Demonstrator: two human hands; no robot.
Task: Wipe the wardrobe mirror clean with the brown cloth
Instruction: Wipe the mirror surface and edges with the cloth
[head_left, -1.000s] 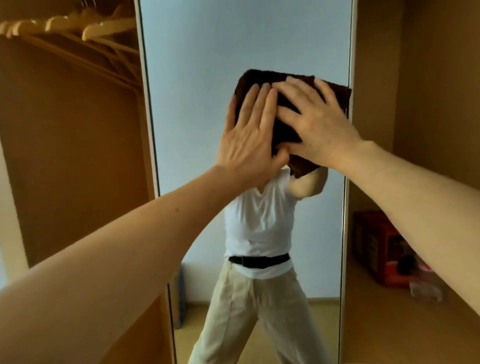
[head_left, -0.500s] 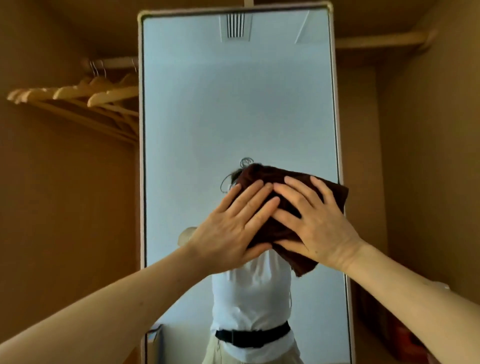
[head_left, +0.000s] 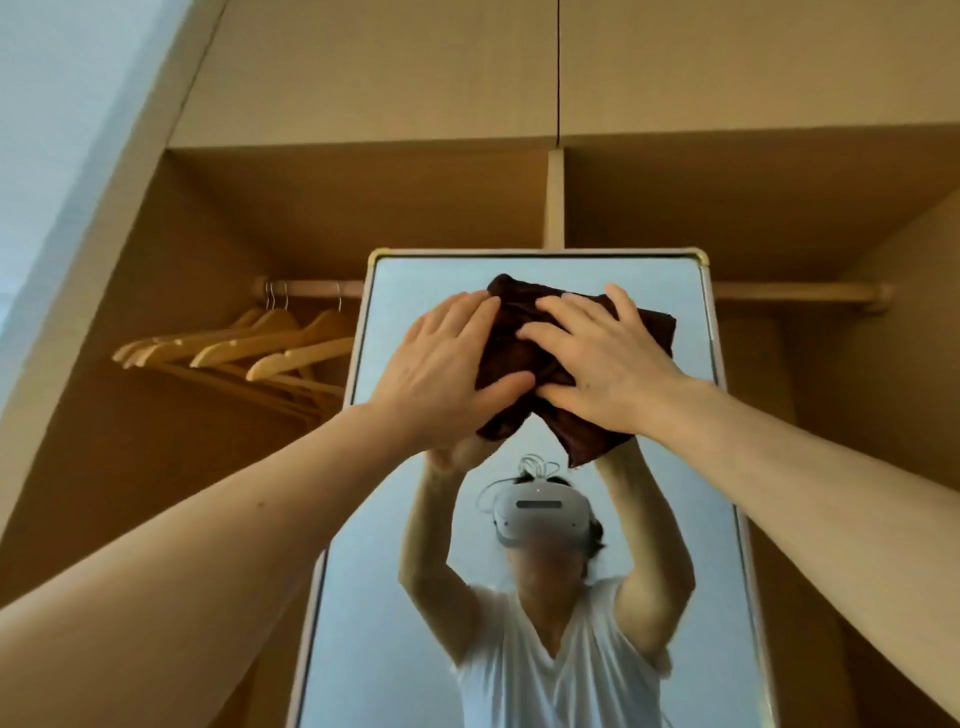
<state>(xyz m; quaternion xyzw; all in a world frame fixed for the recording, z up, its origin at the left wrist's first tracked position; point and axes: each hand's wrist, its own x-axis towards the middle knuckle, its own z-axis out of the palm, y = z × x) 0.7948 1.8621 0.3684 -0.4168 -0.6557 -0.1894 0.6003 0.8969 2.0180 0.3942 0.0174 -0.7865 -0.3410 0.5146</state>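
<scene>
My left hand (head_left: 441, 374) and right hand (head_left: 597, 364), fingers spread and flat, press the brown cloth (head_left: 506, 358) to the wardrobe mirror (head_left: 685, 467) just below its top edge. A second ago the cloth sat mid-glass; I judge this stroke is finishing the upper stretch.

you see a dark brown cloth (head_left: 514, 358), pale blue mirror (head_left: 384, 623) glass, tan wardrobe (head_left: 363, 78), light wooden hangers (head_left: 291, 343), white shirt (head_left: 571, 675).

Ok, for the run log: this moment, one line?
wiping | cloth near mirror top | left hand pressing cloth | right hand pressing cloth
</scene>
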